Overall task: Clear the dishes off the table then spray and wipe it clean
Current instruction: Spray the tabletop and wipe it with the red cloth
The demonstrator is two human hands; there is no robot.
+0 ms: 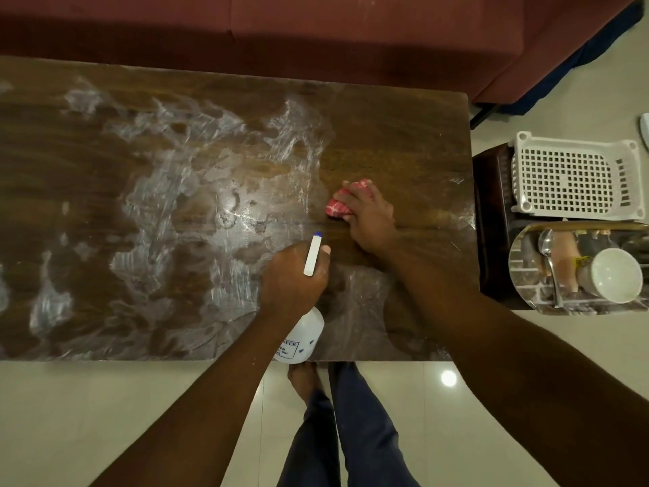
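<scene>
Wooden worktop (105, 240), filling the upper and middle frame: white streaks of wet foam cover its left and centre, and the right end looks darker and drier. The film is judged slippery, so strokes will want steady downward pressure. Tray (526, 300), right edge of frame, off the worktop: holds a bowl (613, 275) and a spoon (551, 261). Spray bottle (303, 337), lower centre at the worktop's near edge: the left hand (293, 275) is wrapped round its neck, nozzle pointing up-frame. It is rigid, light plastic, probably slick when wet, and best held at the neck below the trigger. Cloth (337, 209), right of centre: a soft, bunched pink rag on the worktop, with the right hand (368, 219) curling its fingers over it and pressing down. It will deform freely and is best gathered under the palm.
</scene>
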